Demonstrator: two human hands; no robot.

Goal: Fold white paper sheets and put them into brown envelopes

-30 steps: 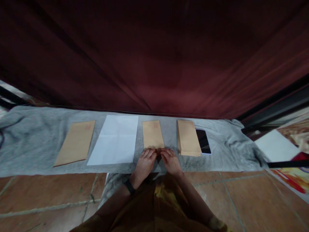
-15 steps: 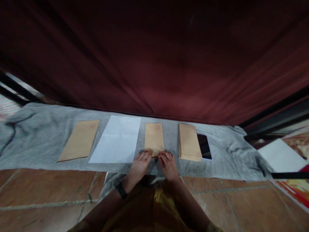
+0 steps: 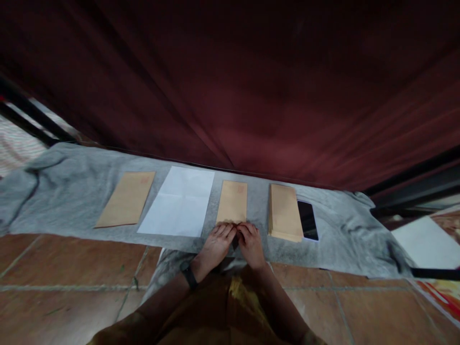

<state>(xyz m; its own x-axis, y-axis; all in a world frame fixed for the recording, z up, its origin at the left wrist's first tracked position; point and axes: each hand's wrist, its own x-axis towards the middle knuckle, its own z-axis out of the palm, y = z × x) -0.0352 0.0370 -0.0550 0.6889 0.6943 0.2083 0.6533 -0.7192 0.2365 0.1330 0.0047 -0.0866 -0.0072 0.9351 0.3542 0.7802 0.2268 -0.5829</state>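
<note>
Dark phone (image 3: 308, 220), maroon curtain (image 3: 251, 110), terracotta floor tiles (image 3: 79, 263)

This looks most like a home, though which room (or perhaps a covered terrace) I cannot tell. The floor (image 3: 82, 268) is of large terracotta-coloured tiles with pale joints, a soft grey cloth (image 3: 345, 230) with loose wrinkles serves as cover for a narrow worktop, and a broad dark red fabric (image 3: 230, 96) fills the far side. Striped material (image 3: 17, 143) shows at the left edge.
</note>
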